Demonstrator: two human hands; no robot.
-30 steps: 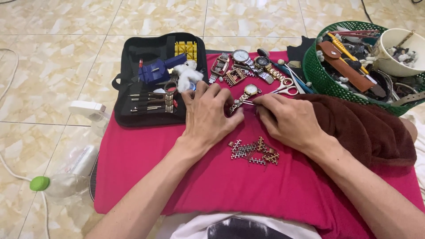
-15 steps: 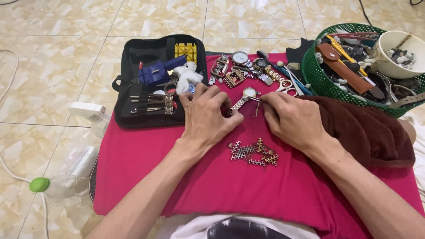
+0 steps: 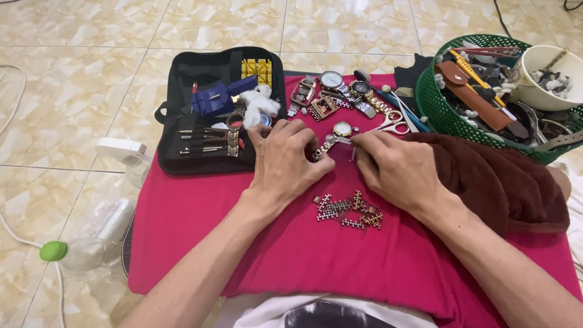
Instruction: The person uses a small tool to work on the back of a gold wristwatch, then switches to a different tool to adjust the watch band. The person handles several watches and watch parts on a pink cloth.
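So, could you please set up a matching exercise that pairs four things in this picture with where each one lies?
Things:
1. wristwatch
2. loose bracelet links
3. black tool case
4. green basket

Places:
A. far right, holding straps, tools and a white bowl
B. on the red cloth, near the person, below both hands
C. between the fingertips of the left hand and the right hand
D. open at the left edge of the red cloth

Pairs: 1-C, 2-B, 3-D, 4-A
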